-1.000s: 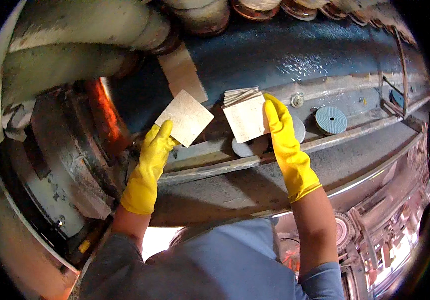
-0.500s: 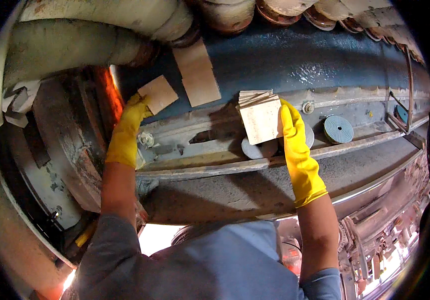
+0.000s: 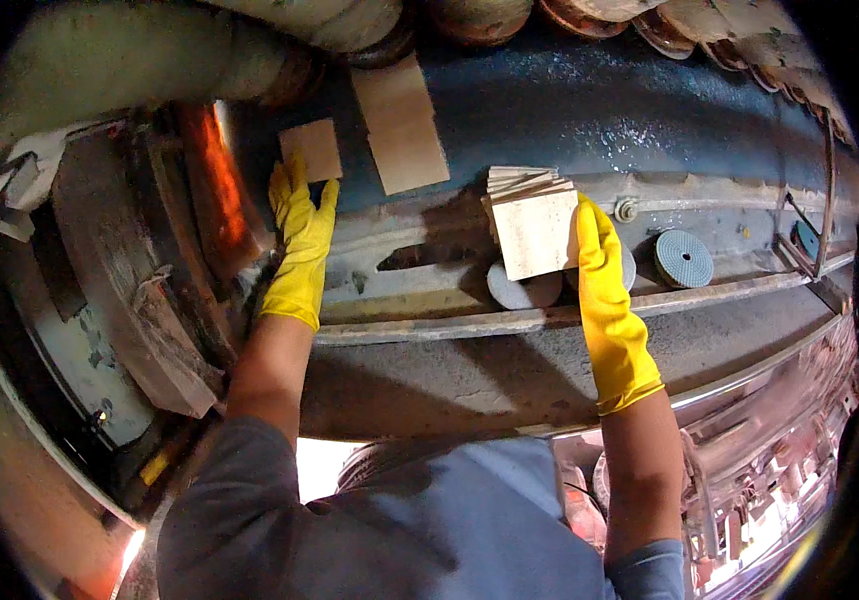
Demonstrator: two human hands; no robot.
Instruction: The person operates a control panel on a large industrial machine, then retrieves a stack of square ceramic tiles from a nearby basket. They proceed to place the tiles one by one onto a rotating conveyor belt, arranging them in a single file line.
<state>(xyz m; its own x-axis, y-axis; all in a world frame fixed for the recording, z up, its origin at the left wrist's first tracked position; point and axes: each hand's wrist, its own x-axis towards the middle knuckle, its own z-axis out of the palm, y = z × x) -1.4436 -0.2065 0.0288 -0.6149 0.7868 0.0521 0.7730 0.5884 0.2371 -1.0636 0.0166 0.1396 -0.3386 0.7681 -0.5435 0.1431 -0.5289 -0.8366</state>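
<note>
My left hand [image 3: 302,225], in a yellow rubber glove, is open, its fingers apart at the near edge of a square beige stone tile [image 3: 312,148]. That tile lies flat on the dark wet belt [image 3: 510,115], and the fingertips touch or nearly touch it. Two more beige tiles [image 3: 400,130] lie end to end in a row just to its right. My right hand [image 3: 598,255], gloved in yellow too, grips the right side of a fanned stack of tiles [image 3: 538,232]. This stack is tilted over the metal ledge, its front tile facing me. My right fingers behind it are hidden.
Round abrasive pads lie on the ledge: a grey one [image 3: 525,288] under the stack, a blue-green one [image 3: 685,258] further right. A metal rail [image 3: 430,328] runs along the near side. Thick covered cylinders [image 3: 150,70] hang over the belt. A bolt [image 3: 626,210] juts up beside my right hand.
The left tile has turned and shifted onto the belt, now nearly in line with the others. My left fingers have spread off it. My right hand keeps the stack about where it was.
</note>
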